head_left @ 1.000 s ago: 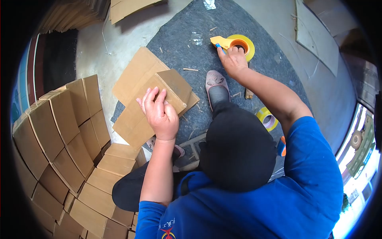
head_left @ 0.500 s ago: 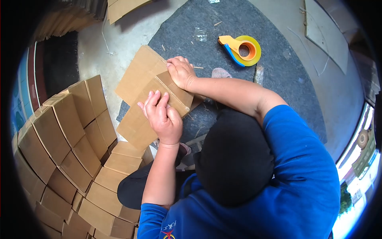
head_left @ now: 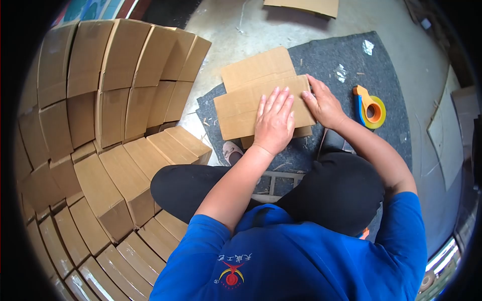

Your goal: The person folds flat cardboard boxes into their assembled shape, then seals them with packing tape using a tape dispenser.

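Observation:
In front of my lap lies a cardboard box (head_left: 236, 111) with its wide flap folded down over the top. Beyond it, another flap (head_left: 258, 67) sticks out flat. My left hand (head_left: 275, 120) rests on the box's upper face, palm down with the fingers stretched out. Round the right edge of the box, my right hand (head_left: 325, 103) presses against its side and corner, thumb apart from the fingers. An orange and blue tape dispenser (head_left: 369, 107) with a yellow roll lies on the dark mat, right of my right hand.
Stacked cardboard boxes (head_left: 118, 65) form a wall at the left, with more rows (head_left: 105, 183) below. The dark mat (head_left: 394, 80) covers the floor ahead. A cardboard piece (head_left: 306, 5) lies at the top, and a flat board (head_left: 446, 133) at the right.
The view has shifted, so the box appears further right. My left hand has gone from bent fingers to lying flat on the flap; my right hand has moved onto the box's right edge.

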The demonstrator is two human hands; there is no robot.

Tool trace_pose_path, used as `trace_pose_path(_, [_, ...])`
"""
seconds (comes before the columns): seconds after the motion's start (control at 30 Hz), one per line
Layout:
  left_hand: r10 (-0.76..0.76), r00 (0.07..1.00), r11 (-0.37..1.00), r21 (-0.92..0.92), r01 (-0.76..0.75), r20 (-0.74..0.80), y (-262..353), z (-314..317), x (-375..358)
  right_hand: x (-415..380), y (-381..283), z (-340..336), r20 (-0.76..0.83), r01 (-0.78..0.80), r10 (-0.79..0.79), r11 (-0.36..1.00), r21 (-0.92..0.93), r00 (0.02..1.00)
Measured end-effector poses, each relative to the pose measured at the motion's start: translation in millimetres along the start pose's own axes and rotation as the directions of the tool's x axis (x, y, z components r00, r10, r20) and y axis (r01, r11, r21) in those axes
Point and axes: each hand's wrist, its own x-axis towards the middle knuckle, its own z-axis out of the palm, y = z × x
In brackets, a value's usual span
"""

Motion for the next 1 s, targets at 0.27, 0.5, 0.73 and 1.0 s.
trace_pose_path(0.27, [-0.732,0.575,0.217,-0.676,0.704,0.365,-120.3,-45.5,-91.0,5.5,-42.1,-29.0,0.443,-0.474,0.435,0.88,-0.024,0.784])
trace_pose_path(0.5, [-0.764,0.645,0.339,-0.847,0.41,0.006,-38.8,-137.7,-77.4,-1.4,-167.9,-90.9,0.387,-0.4,0.368,0.917,0.001,0.845])
trace_pose_path(0.73, [-0.25,0.529,0.821,-0.467,-0.327,-0.811,37.7,-312.1,-185.3,-9.4,-363.8,-103.5,0.108,0.303,-0.407,0.808,0.505,0.907])
trace_pose_path(1.0, [0.013,0.307,0.932,0.122,0.34,-0.952,4.5,-364.5,-269.1,4.7,-597.0,69.8,0.274,0.446,-0.668,0.694,0.565,0.692])
